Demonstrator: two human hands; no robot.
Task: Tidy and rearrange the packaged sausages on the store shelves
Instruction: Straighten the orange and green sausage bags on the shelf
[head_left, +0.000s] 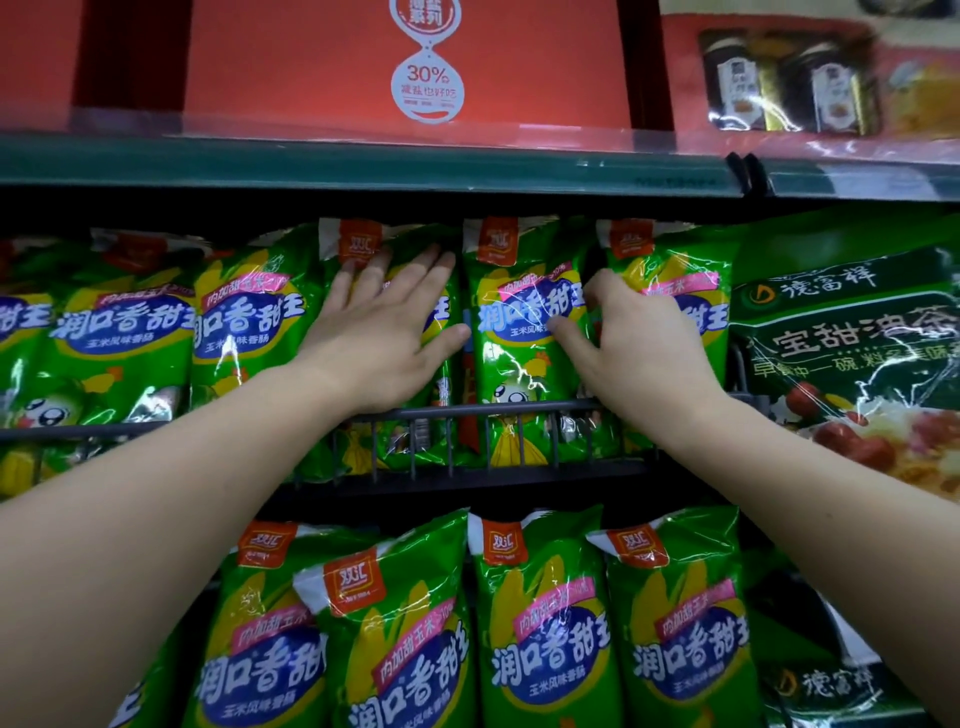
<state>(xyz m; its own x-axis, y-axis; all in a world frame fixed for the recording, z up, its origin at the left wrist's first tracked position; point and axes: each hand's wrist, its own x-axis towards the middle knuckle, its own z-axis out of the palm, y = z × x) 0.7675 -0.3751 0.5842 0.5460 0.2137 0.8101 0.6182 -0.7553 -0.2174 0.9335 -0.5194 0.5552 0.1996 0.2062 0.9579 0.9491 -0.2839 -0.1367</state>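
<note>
Green sausage packs with corn pictures stand in a row on the middle shelf behind a black wire rail (467, 410). My left hand (384, 332) lies flat with straight fingers on the front of one pack (415, 244). My right hand (634, 343) grips the right edge of the neighbouring pack (514, 343), its thumb on the front and its fingers curled into the gap beside the pack to the right (675, 280). A second row of the same packs (545, 634) stands on the shelf below.
A large dark green food bag (852, 332) stands at the right of the middle shelf. Above, a green shelf edge (363, 161) carries a red carton (415, 62) and a boxed pair of jars (784, 83). More sausage packs (124, 332) fill the left.
</note>
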